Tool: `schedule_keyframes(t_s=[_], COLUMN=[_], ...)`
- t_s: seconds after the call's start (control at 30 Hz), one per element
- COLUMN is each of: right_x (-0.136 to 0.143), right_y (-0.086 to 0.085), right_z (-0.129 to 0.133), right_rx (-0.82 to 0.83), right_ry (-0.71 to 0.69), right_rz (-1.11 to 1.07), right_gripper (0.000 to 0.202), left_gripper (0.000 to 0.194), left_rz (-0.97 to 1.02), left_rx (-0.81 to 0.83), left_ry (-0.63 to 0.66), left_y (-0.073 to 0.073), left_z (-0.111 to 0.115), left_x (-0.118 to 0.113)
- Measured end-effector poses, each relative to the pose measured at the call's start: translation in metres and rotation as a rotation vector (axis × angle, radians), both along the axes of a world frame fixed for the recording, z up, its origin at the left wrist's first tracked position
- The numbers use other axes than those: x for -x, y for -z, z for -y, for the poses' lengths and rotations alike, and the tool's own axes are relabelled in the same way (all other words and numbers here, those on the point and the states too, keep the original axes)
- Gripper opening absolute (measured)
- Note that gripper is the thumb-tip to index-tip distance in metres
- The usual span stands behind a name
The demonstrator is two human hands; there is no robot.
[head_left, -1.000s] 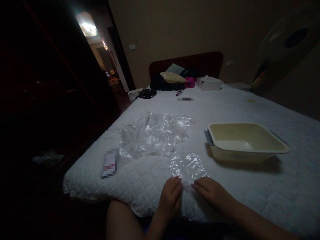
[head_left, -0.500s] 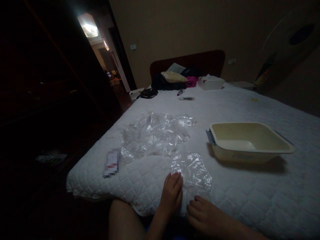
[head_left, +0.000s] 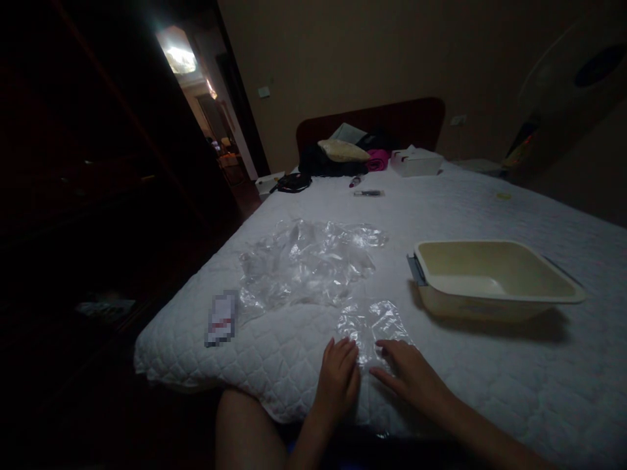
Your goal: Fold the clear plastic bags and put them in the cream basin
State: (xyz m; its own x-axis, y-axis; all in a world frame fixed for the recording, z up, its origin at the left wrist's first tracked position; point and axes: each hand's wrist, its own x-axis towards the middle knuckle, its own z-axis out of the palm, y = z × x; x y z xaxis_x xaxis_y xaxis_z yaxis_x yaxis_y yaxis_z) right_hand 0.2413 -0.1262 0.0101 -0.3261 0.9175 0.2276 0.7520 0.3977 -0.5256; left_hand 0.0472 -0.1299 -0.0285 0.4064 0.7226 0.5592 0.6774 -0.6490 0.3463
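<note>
The bag (head_left: 366, 334) lies on the white bed (head_left: 289, 356), close to the near edge and right in front of the person. It is clear and thin, so the white of the bed shows through it. It looks flat, but it has lots of little creases. Bright, shiny streaks run over its left and right sides, and the middle looks smoother and duller. Its far edge is fairly straight. The near part is so clear that it is hard to tell where it stops.

The left hand (head_left: 339, 375) rests at the bag's left edge, with its fingers side by side and bent a little. I cannot tell if it pinches the plastic. The right hand (head_left: 411, 375) is at the bag's right side. Its thumb and pointing finger are spread, with a gap between them. I cannot tell if its fingertips touch the bag.

Just past the bag, toward the left, is a big, messy heap of clear plastic (head_left: 308, 264). It is crinkly and shiny too. A cream tub (head_left: 494, 310) with gray handles sits to the right. A small packet (head_left: 223, 320), too blurry to read, lies to the left.
</note>
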Motion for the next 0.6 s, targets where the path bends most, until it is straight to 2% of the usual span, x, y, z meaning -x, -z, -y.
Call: schedule_keyframes(t_s=[0.13, 0.23, 0.4, 0.6], right_x=[0.003, 0.004, 0.001, 0.006], right_y=[0.0, -0.009, -0.028, -0.032], right_z=[-0.002, -0.004, 0.0, 0.015], right_rx=[0.148, 0.194, 0.219, 0.238], right_ry=[-0.03, -0.051, -0.148, -0.27], right_rz=[-0.067, -0.114, -0.152, 0.027], right_gripper=[0.02, 0.008, 0.009, 0.015], left_gripper=[0.042, 0.04, 0.032, 0.031], left_rz=[0.005, 0.034, 0.078, 0.093], left_rx=[0.005, 0.014, 0.06, 0.088], left_ry=[-0.023, -0.033, 0.013, 0.064], left_y=[-0.001, -0.003, -0.005, -0.005], left_z=[0.002, 0.004, 0.004, 0.003], left_x=[0.0, 0.002, 0.005, 0.006])
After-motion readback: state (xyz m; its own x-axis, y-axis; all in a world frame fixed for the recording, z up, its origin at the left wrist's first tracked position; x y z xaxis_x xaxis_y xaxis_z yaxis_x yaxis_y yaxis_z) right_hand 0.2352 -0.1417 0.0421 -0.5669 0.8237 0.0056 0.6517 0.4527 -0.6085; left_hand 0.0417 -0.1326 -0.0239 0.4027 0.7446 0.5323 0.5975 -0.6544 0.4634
